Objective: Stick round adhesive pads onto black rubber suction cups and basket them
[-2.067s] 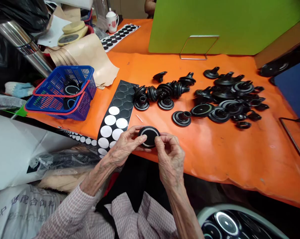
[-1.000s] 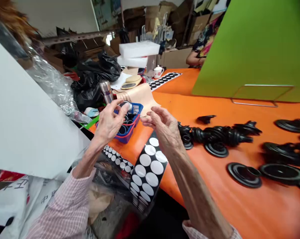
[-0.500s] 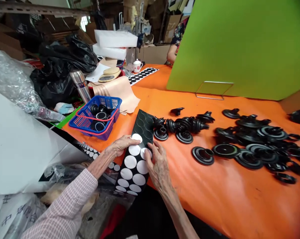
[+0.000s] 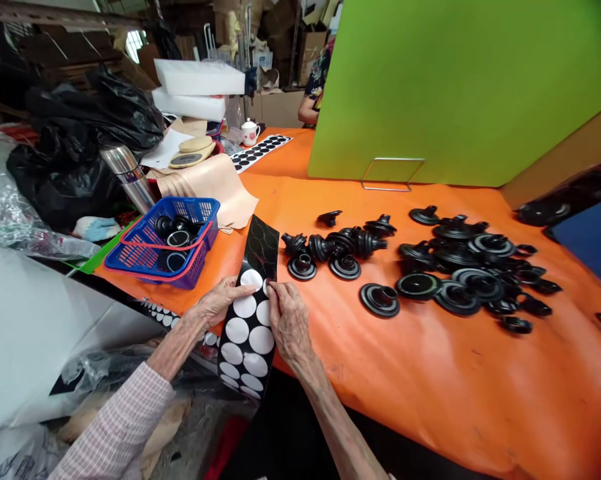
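Observation:
A long black sheet of round stickers slants over the front edge of the orange table. Outlined black circles show at its far end, rows of white circles on the rest. My left hand grips its left edge, thumb lying on a white circle. At the right edge, my right hand is closed, thumb and fingertips pinched beside a partly covered white circle. Whether a sticker edge is lifted there is hidden by the fingers. Just beyond the sheet lie black round rubber-like parts with raised necks.
A blue basket with black parts stands left, near a steel flask and brown paper. More black parts are heaped at right. A green board rises behind; a person's arm shows beside it.
The view has swung to the right, so things sit further left. My right hand's fingers have drawn together from a looser spread into a pinch at the sheet's edge. My left hand keeps its grip.

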Demonstrator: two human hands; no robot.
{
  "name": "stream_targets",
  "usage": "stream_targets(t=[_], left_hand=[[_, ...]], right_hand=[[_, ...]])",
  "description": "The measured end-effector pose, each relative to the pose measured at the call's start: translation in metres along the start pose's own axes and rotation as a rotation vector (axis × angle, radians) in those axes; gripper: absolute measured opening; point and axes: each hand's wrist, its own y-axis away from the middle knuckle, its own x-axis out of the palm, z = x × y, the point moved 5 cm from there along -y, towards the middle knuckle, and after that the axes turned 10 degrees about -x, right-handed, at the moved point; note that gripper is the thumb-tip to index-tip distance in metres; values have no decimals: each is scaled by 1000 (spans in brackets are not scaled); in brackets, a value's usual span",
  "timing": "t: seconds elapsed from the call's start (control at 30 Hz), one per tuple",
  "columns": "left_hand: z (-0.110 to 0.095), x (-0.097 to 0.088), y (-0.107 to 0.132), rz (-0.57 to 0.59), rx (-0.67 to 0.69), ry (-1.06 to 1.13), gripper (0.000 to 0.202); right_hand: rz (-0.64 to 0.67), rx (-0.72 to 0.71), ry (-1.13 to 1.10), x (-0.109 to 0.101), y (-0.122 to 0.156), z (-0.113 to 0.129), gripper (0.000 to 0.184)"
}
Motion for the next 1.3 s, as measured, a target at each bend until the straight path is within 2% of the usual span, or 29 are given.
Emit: stream_targets(t=[0.13,0.2,0.27,0.3,0.33,0.43,0.5,0.57,0.63,0.67,0.7,0.77,0.83,0.9,1.0,1.07,1.2,1.3], left_hand=[[-8,-7,7,-124,3,-87,47],[-19,-10,19,-345,122,-203,51],[-32,-2,37,-598,297,-377,47],[-34,8,44,-624,344,-449,41],[-33,21,46,-553,342,-481,36],[-15,61,44,-121,153,-322,29],[-10,75,43,-31,100,-183,29],[-10,84,40,-10,88,-164,28],[-14,96,35,18,104,-312,27],[-18,102,31,-5,140,-428,28],[-25,107,27,-75,203,-550,29],[-40,115,18,-304,358,-750,30],[-52,120,6,-505,444,-831,30],[-56,121,-12,-552,440,-828,29],[-54,118,-33,-486,407,-765,27],[-53,113,-35,-448,395,-720,26],[-43,104,-19,-310,288,-582,21],[-24,104,1,-90,120,-310,24]], right_hand=[[-136,85,51,-29,-4,-13,34],[-159,95,41,-44,1,-15,31],[-150,65,7,-53,11,-9,28],[-138,38,-14,-55,17,-3,27],[-121,11,-35,-57,24,3,26],[-56,-9,-147,-58,42,18,25],[-63,106,-289,-61,50,16,25],[-128,309,-439,-67,55,5,27],[-213,475,-533,-71,57,-7,27],[-255,514,-553,-73,56,-12,28],[-295,529,-560,-75,54,-15,29],[-402,535,-539,-83,51,-20,31],[-483,539,-506,-94,51,-22,32],[-481,541,-496,-106,53,-24,32],[-383,565,-535,-119,62,-26,32],[-337,591,-551,-124,71,-28,34],[-303,628,-546,-127,83,-33,36],[-345,629,-582,-127,85,-31,33]])
